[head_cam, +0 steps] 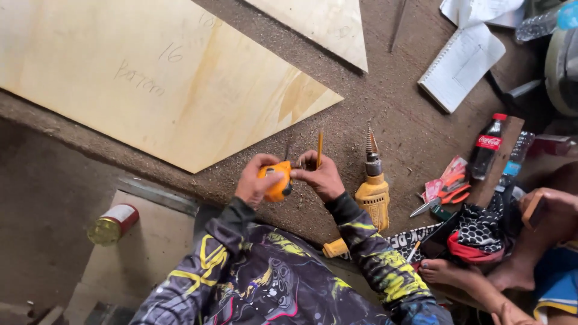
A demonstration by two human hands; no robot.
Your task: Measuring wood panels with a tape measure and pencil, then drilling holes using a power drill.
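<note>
While sawdust coats the floor [385,120], left hand [256,180] wraps an orange tape measure [276,180], fingers closed round it; right hand [322,177] pinches a pencil [320,147] upright & touches the tape. Plywood sheet [150,78] edge lies just ahead; yellow drill [373,186] rests at right, w/ open gritty floor betw. them.

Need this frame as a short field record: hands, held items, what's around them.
left hand: grips orange tape measure
right hand: at the tape measure's end, holds a pencil upright
surface: sawdust-covered floor
ahead: plywood sheet
right of hands: yellow drill with step bit, orange-handled snips, soda bottle, notebook
left: tin can
other person: bare foot
</note>
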